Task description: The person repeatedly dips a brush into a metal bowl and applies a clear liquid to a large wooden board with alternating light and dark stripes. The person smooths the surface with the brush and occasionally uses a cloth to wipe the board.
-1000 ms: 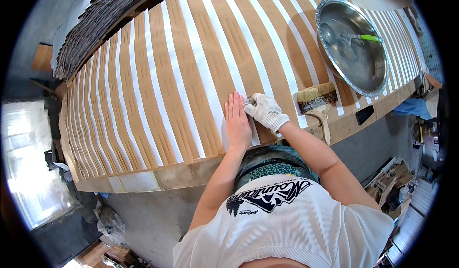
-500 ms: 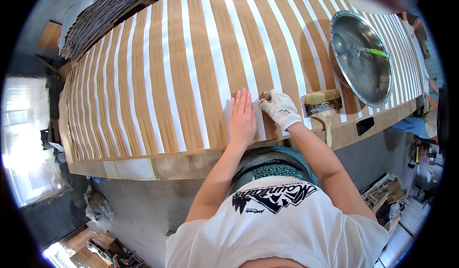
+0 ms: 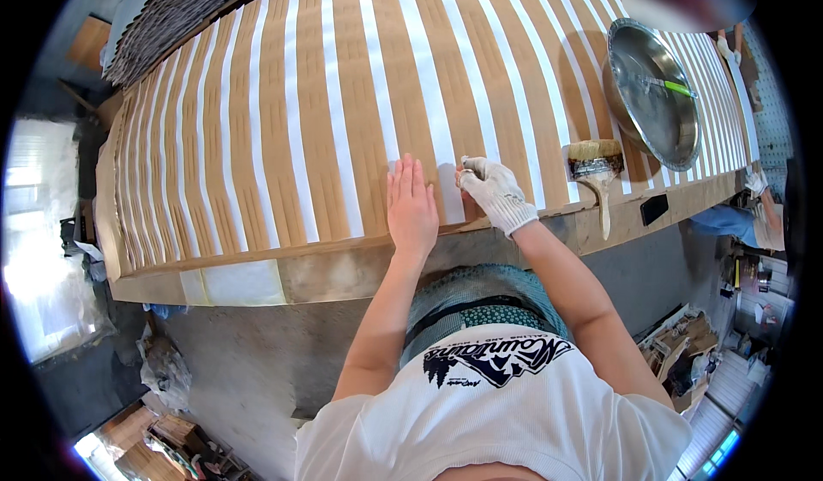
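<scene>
A broad brown paper surface (image 3: 276,112) with long white strips covers the table. My left hand (image 3: 411,207) is bare and lies flat on it, fingers stretched forward, over the lower part of one strip. Just to its right is my right hand (image 3: 495,194), in a white knit glove with bare fingertips. Its fingers are curled together beside the neighbouring white strip (image 3: 446,164); whatever they hold is hidden. A wide brush (image 3: 596,168) with pale, dark-stained bristles rests to the right, its wooden handle toward me.
A metal basin (image 3: 619,108) stands on the paper at the right, a green-handled tool (image 3: 669,87) inside it. A dark phone-like slab (image 3: 653,210) lies at the near edge. At the far right, another person's gloved hand (image 3: 756,181) shows. Grey ridged material (image 3: 167,31) is stacked far left.
The view has shifted. My left hand has slid slightly left, widening the gap to my right hand. At the far right, the other person's gloved hands have come into clearer view.
</scene>
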`<move>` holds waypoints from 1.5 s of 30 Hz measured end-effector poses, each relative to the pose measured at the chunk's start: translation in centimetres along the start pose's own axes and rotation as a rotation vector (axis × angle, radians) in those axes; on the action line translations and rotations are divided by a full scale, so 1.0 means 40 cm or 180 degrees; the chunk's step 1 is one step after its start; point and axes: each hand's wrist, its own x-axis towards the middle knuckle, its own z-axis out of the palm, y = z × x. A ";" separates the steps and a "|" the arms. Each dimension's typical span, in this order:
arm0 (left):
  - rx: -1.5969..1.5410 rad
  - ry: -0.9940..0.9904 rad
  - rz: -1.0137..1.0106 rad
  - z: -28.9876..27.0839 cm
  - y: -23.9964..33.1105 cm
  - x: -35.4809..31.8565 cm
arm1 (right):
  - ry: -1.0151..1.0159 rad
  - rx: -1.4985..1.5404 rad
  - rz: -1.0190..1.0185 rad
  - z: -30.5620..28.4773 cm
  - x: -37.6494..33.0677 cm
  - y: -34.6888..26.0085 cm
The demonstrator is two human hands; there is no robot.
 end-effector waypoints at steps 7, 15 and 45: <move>-0.0051 -0.0160 0.0101 -0.016 -0.085 -0.043 | -0.0012 0.0044 0.0152 0.082 -0.018 -0.080; -0.0058 -0.0117 0.0381 0.012 -0.072 -0.035 | 0.0220 -0.0596 -0.0082 0.099 0.012 -0.073; 0.0154 -0.0257 0.0353 0.054 -0.011 -0.021 | -0.0002 0.0015 -0.0353 0.084 0.045 -0.002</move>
